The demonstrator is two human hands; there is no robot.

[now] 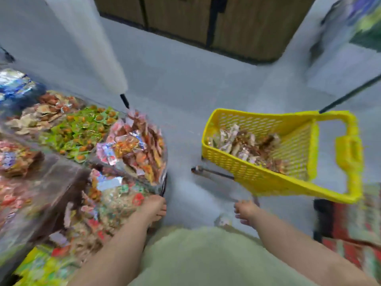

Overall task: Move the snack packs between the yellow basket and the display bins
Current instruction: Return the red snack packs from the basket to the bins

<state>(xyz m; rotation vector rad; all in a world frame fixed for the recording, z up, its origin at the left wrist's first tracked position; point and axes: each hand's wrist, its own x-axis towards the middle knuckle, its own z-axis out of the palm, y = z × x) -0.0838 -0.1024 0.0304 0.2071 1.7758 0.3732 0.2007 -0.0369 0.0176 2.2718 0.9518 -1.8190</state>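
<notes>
1 yellow basket [257, 183] | left hand [153, 207] on snack packs [121, 203], grip unclear | right hand [245, 211] released

Clear display bins [61, 172] at the left carry heaped snack packs [136, 149]. The grey floor [181, 83] beside them carries the tilted yellow basket [257, 183], itself holding packs.

- A yellow basket [257, 182] sat right of the bins [57, 172], grey floor [175, 79] between them.
- Packs [247, 147] lay heaped in its bottom.
- The bins held pink, green and brown heaps.
- The left hand [153, 207] lay at the nearest bin's right edge, on its packs.
- The right hand [245, 210] hung near the basket; blur possibly hid something in it.
</notes>
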